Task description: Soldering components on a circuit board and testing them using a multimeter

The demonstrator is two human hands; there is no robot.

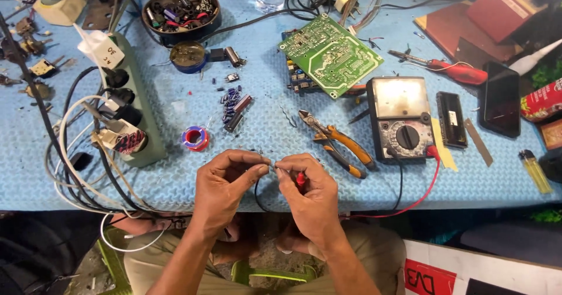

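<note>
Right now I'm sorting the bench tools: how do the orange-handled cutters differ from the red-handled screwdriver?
The orange-handled cutters lie mid-table, just above the right hand; the red-handled screwdriver lies farther back, beyond the analog multimeter. The cutters have two handles and jaws; the screwdriver has one straight handle and a thin shaft. Both rest flat, untouched, on the blue mat.

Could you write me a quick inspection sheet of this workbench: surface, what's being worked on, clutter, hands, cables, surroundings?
Surface: blue textured mat over the bench.
Job's things: small component pinched between both hands; red probe and black probe lead at the fingers.
Clutter: analog multimeter, green circuit board, orange-handled pliers, red screwdriver, bowl of parts, solder spool, loose capacitors, phone, lighter.
Hands: left hand and right hand both closed at the component.
Cables: power strip with plugs; tangled white and black cords.
Surroundings: green stool below.
</note>
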